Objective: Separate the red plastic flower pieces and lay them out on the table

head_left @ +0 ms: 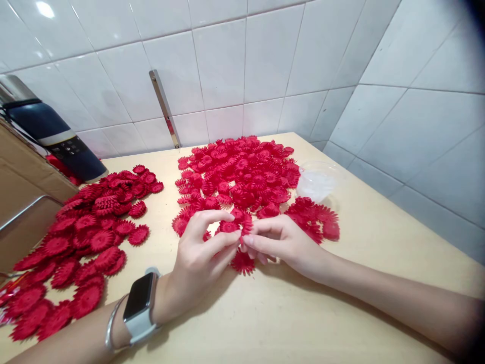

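My left hand (206, 247) and my right hand (286, 242) meet at the middle of the table, fingertips almost touching. Between them is a small red fringed flower piece (242, 239), pinched by both thumbs and forefingers; its exact shape is partly hidden by the fingers. Just below the fingertips a red flower piece (243, 261) with pointed petals lies on the table. Beyond my hands spreads a large heap of red flower pieces (242, 172). A smaller cluster of red petal pieces (312, 217) lies beside my right hand.
At left lies another pile of layered red flowers (91, 232), beside a cardboard box (30, 187) and a dark blue bottle (56, 131). A clear plastic dish (318, 179) stands at the right back. A metal strip (164, 108) leans on the tiled wall (223, 65).
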The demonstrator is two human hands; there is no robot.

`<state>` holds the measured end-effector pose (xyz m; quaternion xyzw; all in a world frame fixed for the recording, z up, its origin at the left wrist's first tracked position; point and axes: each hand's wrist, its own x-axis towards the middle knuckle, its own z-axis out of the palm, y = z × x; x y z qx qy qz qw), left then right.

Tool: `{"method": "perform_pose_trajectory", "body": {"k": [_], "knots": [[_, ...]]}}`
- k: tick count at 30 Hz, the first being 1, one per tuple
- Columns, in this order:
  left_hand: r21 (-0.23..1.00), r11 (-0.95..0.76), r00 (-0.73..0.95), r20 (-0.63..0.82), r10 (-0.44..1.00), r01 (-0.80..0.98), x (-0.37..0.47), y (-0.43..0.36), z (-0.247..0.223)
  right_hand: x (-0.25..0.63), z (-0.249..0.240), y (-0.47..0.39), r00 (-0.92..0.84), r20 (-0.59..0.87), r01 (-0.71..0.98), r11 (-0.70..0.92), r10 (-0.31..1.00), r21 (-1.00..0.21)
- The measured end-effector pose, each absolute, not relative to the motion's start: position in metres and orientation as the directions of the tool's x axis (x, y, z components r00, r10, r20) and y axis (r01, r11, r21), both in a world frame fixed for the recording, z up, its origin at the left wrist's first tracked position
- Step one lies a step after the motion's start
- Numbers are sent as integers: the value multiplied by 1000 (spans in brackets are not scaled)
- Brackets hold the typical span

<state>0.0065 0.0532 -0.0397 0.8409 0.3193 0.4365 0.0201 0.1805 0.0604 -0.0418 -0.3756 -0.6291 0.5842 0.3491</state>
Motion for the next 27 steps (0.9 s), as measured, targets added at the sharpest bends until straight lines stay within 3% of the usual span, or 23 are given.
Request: {"method": "perform_pose_trajectory", "body": {"k": [27], "knots": [[265,-828,450,737,504,494,7,54,-39,181,-41,61,-486,-3,58,28,874,-998]]}}
